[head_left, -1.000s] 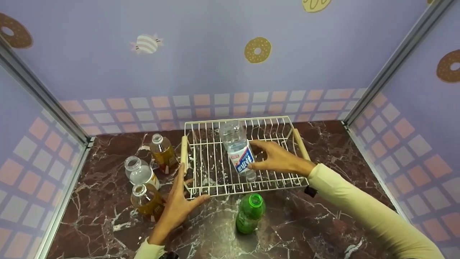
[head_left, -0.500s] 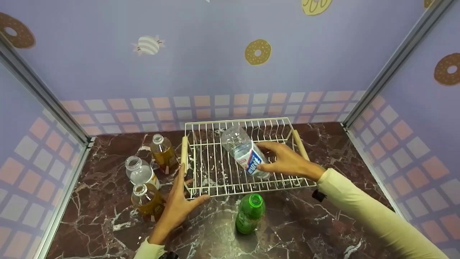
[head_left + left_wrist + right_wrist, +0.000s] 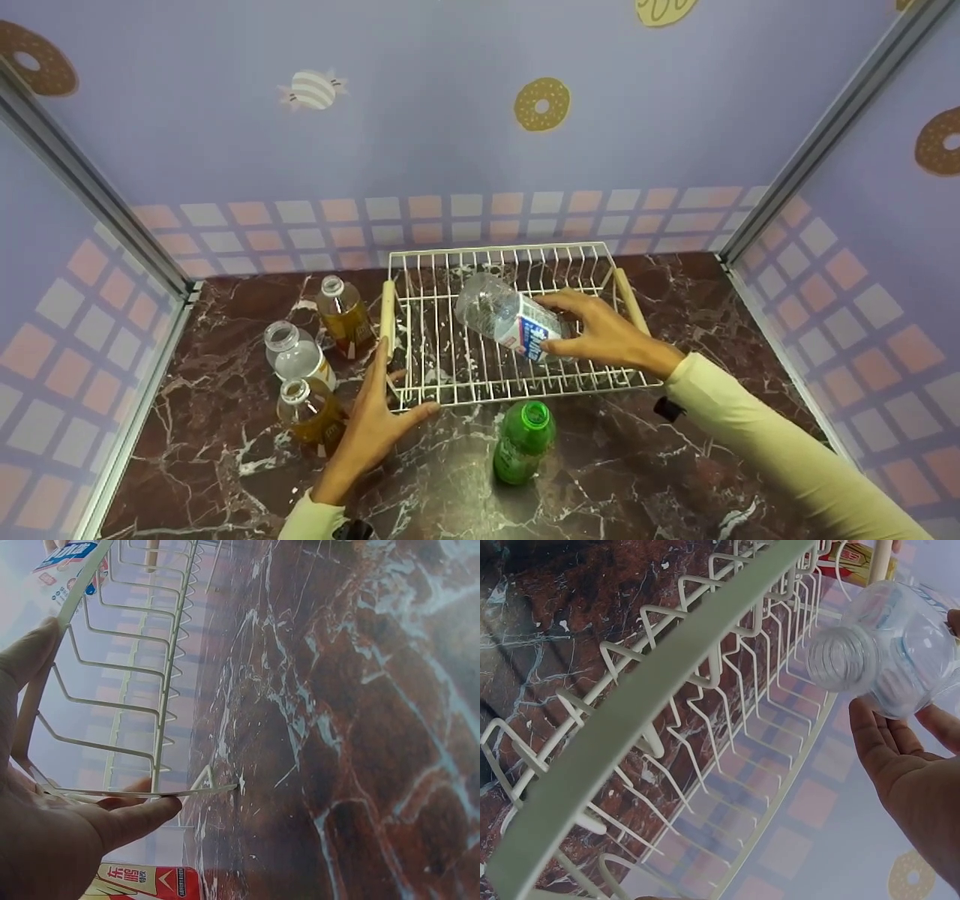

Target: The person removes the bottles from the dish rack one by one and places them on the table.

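My right hand grips a clear plastic bottle with a blue, white and red label around its label area, thumb on one side and fingers on the other. The bottle slants over the white wire rack, base toward the back left. Its uncapped neck shows in the right wrist view. At the rack's front left corner, my left hand holds the frame, thumb along the front and fingers round the side below the wooden handle. A green open bottle stands in front of the rack.
Left of the rack stand two bottles with amber labels, one farther back and one nearer, with a clear wide-mouthed bottle between them. A second wooden handle is on the rack's right. Patterned walls enclose the marble-look tabletop.
The clear bottle has turned from nearly front-to-back to more sideways, its base swinging toward me. My right hand has shifted slightly right. My left hand has stayed at the rack.
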Demonstrator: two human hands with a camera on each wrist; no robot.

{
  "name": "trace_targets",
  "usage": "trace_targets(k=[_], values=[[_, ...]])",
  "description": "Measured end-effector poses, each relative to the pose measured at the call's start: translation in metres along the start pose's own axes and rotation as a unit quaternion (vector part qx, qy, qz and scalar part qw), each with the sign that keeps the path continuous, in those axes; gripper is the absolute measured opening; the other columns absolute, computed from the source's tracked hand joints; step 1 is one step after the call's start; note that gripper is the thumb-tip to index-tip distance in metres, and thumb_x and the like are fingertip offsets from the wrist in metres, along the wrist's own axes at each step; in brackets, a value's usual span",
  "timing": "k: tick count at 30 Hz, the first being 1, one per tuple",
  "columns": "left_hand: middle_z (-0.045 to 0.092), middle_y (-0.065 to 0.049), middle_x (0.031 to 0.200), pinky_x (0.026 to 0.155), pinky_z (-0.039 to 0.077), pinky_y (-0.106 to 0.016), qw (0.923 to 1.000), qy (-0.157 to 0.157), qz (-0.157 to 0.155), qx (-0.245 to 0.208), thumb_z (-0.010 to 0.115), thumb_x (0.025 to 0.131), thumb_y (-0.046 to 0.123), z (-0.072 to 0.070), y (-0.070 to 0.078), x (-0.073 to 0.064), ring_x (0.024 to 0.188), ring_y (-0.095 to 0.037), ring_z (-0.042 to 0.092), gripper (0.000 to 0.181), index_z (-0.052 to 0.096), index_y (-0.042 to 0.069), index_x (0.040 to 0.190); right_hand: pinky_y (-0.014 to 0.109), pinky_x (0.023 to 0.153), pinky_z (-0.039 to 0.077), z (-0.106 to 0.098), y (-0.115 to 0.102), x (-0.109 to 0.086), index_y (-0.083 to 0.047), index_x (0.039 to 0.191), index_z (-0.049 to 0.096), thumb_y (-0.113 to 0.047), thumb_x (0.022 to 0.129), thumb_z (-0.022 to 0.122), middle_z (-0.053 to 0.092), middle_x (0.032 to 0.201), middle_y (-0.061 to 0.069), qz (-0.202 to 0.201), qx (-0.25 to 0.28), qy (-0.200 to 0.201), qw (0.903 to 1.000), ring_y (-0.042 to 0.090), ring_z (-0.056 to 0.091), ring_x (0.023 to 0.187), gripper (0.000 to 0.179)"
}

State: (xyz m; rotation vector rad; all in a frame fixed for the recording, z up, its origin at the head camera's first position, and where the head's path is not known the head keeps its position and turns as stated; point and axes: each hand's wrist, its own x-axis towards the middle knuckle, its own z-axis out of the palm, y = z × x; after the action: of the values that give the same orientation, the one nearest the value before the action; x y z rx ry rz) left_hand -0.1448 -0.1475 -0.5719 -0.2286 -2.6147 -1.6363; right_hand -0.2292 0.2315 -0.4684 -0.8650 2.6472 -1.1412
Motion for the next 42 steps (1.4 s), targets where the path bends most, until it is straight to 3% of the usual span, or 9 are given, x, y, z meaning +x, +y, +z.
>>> trace_targets(k=[11,15,20,25,29,35,42], values=[[0.01,-0.028,0.181,0.115,0.047,-0.075,0.9994,-0.001,0.028,-0.02,0.099,0.084,0.03,0.002,-0.002,0.003,0.143,-0.047,0.057,0.134,0.006,0.01,0.178,0.067,0.116,0.051,0.006,-0.004,0.001,-0.008,0.16,0.057,-0.029,0.089,0.085,0.06,0.154,0.019,-0.011,-0.03,-0.01,0.9994,0.041,0.059,0.138,0.08],[0.011,-0.03,0.18,0.121,0.035,-0.079,0.9996,0.004,0.026,-0.008,0.098,0.085,0.031,0.0,0.001,0.002,0.154,-0.051,0.042,0.13,0.009,0.01,0.177,0.067,0.118,0.049,0.006,-0.006,0.002,-0.007,0.16,0.057,-0.029,0.089,0.086,0.059,0.156,0.019,-0.018,-0.033,-0.012,0.9992,0.042,0.057,0.143,0.079],[0.015,-0.031,0.178,0.121,0.024,-0.085,0.9982,0.037,0.04,0.026,0.096,0.087,0.034,-0.004,0.013,0.001,0.161,-0.058,0.021,0.116,0.024,0.007,0.175,0.068,0.117,0.049,0.005,-0.009,0.002,-0.008,0.161,0.056,-0.026,0.091,0.086,0.058,0.157,0.019,-0.021,-0.028,-0.021,0.9992,0.041,0.056,0.143,0.078],[0.018,-0.028,0.178,0.124,0.019,-0.085,0.9937,0.068,0.075,0.049,0.095,0.088,0.035,-0.007,0.029,0.005,0.164,-0.057,0.013,0.104,0.038,0.005,0.17,0.062,0.115,0.053,0.005,-0.011,0.003,-0.009,0.16,0.057,-0.024,0.09,0.087,0.059,0.154,0.017,-0.029,-0.028,-0.02,0.999,0.038,0.059,0.138,0.077],[0.028,-0.026,0.176,0.127,0.016,-0.083,0.989,0.076,0.109,0.064,0.094,0.088,0.032,-0.007,0.038,0.01,0.165,-0.052,0.015,0.098,0.043,0.001,0.166,0.051,0.106,0.061,0.006,-0.013,0.003,-0.01,0.159,0.058,-0.021,0.09,0.088,0.061,0.15,0.014,-0.036,-0.021,-0.024,0.9989,0.03,0.065,0.124,0.076],[0.033,-0.019,0.176,0.127,0.013,-0.082,0.9879,0.053,0.124,0.078,0.091,0.091,0.034,-0.004,0.055,0.013,0.166,-0.048,0.018,0.095,0.043,0.001,0.166,0.042,0.098,0.065,0.007,-0.017,0.003,-0.007,0.157,0.059,-0.02,0.09,0.087,0.062,0.146,0.012,-0.046,-0.016,-0.029,0.9984,0.024,0.068,0.112,0.073],[0.037,-0.016,0.175,0.129,0.029,-0.071,0.9864,0.004,0.143,0.081,0.092,0.09,0.031,-0.001,0.076,0.018,0.163,-0.043,0.031,0.093,0.046,0.004,0.165,0.048,0.101,0.062,0.009,-0.022,0.002,-0.008,0.156,0.061,-0.022,0.089,0.087,0.062,0.149,0.014,-0.057,-0.03,-0.024,0.9976,0.028,0.065,0.119,0.073]])
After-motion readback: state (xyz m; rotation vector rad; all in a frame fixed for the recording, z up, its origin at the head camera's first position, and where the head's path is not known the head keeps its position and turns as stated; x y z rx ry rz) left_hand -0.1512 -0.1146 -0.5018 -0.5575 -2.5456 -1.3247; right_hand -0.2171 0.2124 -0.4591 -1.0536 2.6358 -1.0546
